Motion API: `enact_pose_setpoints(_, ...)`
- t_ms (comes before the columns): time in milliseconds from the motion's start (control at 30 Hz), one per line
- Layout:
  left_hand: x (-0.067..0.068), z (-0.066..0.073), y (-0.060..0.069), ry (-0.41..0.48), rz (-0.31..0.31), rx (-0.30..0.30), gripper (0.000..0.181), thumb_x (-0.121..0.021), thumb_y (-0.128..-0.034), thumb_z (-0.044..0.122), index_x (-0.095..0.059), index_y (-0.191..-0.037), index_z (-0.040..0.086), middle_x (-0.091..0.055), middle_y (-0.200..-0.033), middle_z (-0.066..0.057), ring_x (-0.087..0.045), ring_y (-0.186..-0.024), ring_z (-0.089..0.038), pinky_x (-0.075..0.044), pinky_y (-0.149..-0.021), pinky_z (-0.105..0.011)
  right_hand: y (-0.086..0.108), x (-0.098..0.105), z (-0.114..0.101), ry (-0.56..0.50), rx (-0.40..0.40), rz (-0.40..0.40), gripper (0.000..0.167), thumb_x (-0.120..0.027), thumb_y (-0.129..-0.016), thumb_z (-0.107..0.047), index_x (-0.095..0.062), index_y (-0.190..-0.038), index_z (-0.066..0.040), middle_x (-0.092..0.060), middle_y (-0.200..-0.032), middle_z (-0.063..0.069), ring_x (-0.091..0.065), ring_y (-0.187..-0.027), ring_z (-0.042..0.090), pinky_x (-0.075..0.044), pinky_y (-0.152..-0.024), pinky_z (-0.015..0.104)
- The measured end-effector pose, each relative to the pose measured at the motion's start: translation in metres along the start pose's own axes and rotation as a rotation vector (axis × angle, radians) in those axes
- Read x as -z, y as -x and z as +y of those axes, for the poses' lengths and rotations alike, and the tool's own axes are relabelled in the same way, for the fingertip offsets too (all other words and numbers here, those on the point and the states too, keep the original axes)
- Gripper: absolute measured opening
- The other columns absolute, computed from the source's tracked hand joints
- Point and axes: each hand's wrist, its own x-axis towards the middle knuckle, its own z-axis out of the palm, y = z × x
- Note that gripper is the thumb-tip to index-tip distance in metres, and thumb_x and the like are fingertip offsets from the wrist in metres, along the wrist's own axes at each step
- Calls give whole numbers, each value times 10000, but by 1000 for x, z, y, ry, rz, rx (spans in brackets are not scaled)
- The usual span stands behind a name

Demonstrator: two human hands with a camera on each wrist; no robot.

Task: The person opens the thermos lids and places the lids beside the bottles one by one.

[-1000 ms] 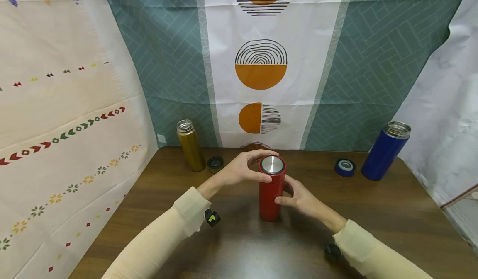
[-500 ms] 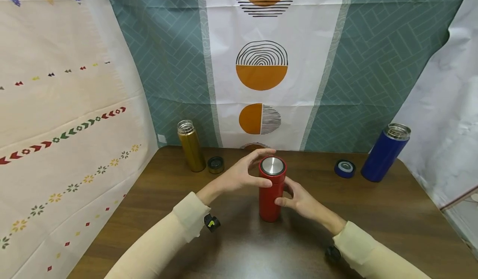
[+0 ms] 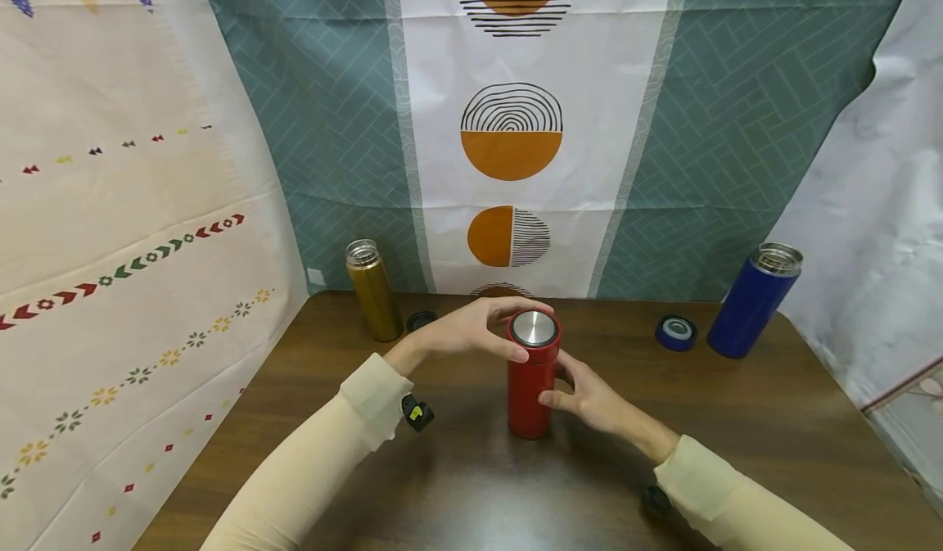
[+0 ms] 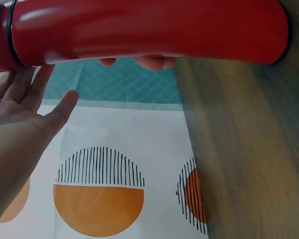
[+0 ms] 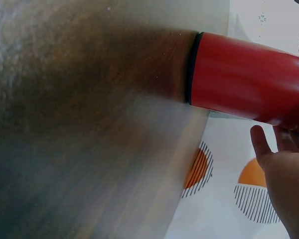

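A red vacuum flask stands upright on the wooden table, its steel-topped lid seated on it. My left hand grips the lid from the left, thumb at the near side and fingers round the far side. Lower down, my right hand holds the flask's body from the right, with its thumb in front; its other fingers are mostly hidden behind the flask. In the left wrist view the flask crosses the top, and my left hand reaches its lid end. The right wrist view shows the flask's base on the table.
Back left, an open gold flask stands with a dark lid beside it, partly hidden by my left arm. An open blue flask and its blue lid are at the back right. Patterned cloth hangs behind the table.
My left hand's fingers and thumb have shifted around the lid, and the hand sits slightly farther forward, now covering part of the dark lid. The right hand and flask stay in place.
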Motion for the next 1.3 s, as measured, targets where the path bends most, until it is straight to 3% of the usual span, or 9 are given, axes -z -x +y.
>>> enact_pose_setpoints(200,-5,-5,0,6,68,-22,592,-799,-914,211,-586,-1467,231,-619,-1403,12,-599,-1256,-211,-489,-1084,-459,1,-2,0,0,2,14,662,-746,-968,-230,-437,-1506,3,-566,-1453,167,-487,-1374,424,-362,-1120,667)
enact_pose_setpoints(367,-15,-9,1,14,167,-45,594,-816,-893,217,-602,-1447,202,-626,-1379,4,-589,-1254,-204,-443,-1115,-530,1,-3,-1,2,9,23,668,-751,-963,-220,-433,-1501,18,-562,-1451,191,-468,-1385,450,-336,-1124,701)
enact_pose_setpoints(567,-31,-12,4,-6,318,-62,647,-870,-851,332,-606,-1424,187,-645,-1350,21,-565,-1278,-163,-447,-1116,-460,1,-3,-1,7,4,22,709,-743,-970,-251,-399,-1529,18,-526,-1486,211,-430,-1410,474,-315,-1125,731)
enact_pose_setpoints(667,-36,-12,6,-15,352,-50,678,-877,-842,384,-592,-1428,193,-636,-1356,28,-563,-1276,-153,-445,-1116,-443,1,-3,-1,10,-2,22,710,-741,-969,-232,-391,-1535,17,-520,-1492,210,-426,-1412,470,-315,-1124,732)
enact_pose_setpoints(767,-34,-11,9,-25,316,-30,684,-851,-859,405,-564,-1453,227,-604,-1397,46,-534,-1314,-144,-417,-1138,-479,1,-3,-1,11,-12,23,688,-744,-962,-191,-408,-1530,5,-533,-1484,188,-448,-1399,442,-339,-1120,716)
enact_pose_setpoints(1033,-6,-7,9,47,68,-39,705,-751,-940,233,-445,-1575,241,-492,-1563,48,-385,-1493,-206,-326,-1207,-536,1,0,-2,14,-29,5,652,-752,-953,-165,-447,-1507,-4,-577,-1449,151,-515,-1356,393,-391,-1109,662)
enact_pose_setpoints(1167,3,-5,4,30,11,-16,664,-756,-937,200,-499,-1549,244,-521,-1541,67,-410,-1471,-147,-308,-1219,-520,0,1,-2,11,-22,2,669,-754,-954,-173,-434,-1511,13,-570,-1455,171,-509,-1361,419,-377,-1112,672)
enact_pose_setpoints(1300,6,-5,3,-4,1,14,614,-769,-930,266,-557,-1505,269,-550,-1507,77,-436,-1446,-116,-319,-1214,-512,0,-1,-1,6,-11,1,693,-749,-959,-199,-411,-1523,18,-552,-1468,188,-482,-1378,443,-347,-1119,695)
